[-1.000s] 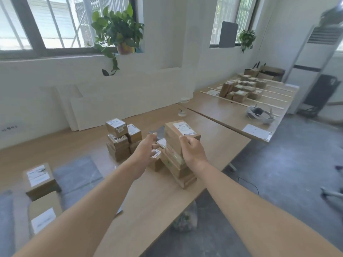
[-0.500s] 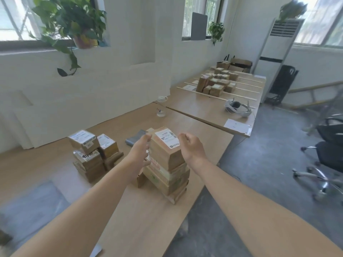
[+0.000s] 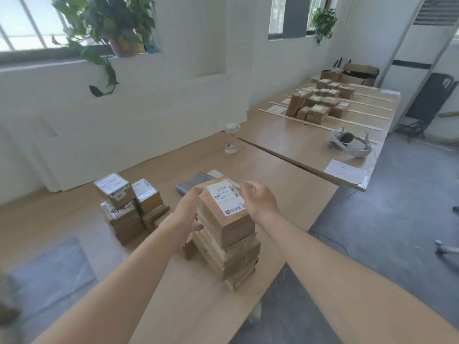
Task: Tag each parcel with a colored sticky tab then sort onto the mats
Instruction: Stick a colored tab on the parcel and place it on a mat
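Both hands now bracket the top parcel [image 3: 223,207] more closely than a second earlier: the left hand [image 3: 187,211] lies flat and spread against its left face, while the right hand [image 3: 260,201] hovers loosely curled at its right edge, holding nothing. A clean lift probably needs even pressure from both sides, so the leaning stack [image 3: 227,252] near the table [image 3: 186,301] edge stays put. No sticky tab is visible; a grey mat [image 3: 49,276] lies cropped at left.

Left hand [image 3: 186,211] flat — right hand [image 3: 260,201] curled.
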Demonstrator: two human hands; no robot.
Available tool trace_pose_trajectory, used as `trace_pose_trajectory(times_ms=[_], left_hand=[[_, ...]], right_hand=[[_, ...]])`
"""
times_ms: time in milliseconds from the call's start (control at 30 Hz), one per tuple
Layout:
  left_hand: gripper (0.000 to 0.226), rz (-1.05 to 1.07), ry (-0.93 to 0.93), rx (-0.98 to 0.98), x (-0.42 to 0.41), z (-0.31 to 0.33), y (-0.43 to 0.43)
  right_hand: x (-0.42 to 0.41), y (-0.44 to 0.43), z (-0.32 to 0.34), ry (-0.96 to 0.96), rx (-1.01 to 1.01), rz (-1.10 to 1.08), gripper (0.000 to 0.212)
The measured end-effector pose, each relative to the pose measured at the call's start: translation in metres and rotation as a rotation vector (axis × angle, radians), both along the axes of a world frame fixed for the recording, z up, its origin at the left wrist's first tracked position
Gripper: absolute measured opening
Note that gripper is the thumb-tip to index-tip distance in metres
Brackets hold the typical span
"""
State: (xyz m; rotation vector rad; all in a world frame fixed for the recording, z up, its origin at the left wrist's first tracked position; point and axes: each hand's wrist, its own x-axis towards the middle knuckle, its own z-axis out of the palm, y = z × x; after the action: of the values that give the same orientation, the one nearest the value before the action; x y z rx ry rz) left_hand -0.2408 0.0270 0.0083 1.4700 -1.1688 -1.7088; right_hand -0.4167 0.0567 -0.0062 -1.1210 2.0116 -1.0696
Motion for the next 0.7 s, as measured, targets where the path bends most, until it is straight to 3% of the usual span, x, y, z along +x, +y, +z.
trace_pose_trajectory(times_ms=[167,300,433,700], left_hand=[[0.06,0.086,-0.132,0.036,-0.026,-0.016,-0.003],[0.056,0.147,-0.128,0.063,-0.043,-0.031,0.004],[0.043,0.219,-0.045,0.051,-0.054,-0.037,0.012],[0.043,0.267,-0.067,0.018,-0.042,-0.027,0.011]], right_hand=[[-0.026,-0.02,-0.01,-0.043,0.157,0.076,0.074],[-0.041,-0.025,-0.024,-0.086,0.247,0.168,0.095],[-0.044,-0.024,-0.035,-0.114,0.229,0.29,0.063],[-0.038,-0.026,-0.023,-0.14,0.129,0.307,0.059]])
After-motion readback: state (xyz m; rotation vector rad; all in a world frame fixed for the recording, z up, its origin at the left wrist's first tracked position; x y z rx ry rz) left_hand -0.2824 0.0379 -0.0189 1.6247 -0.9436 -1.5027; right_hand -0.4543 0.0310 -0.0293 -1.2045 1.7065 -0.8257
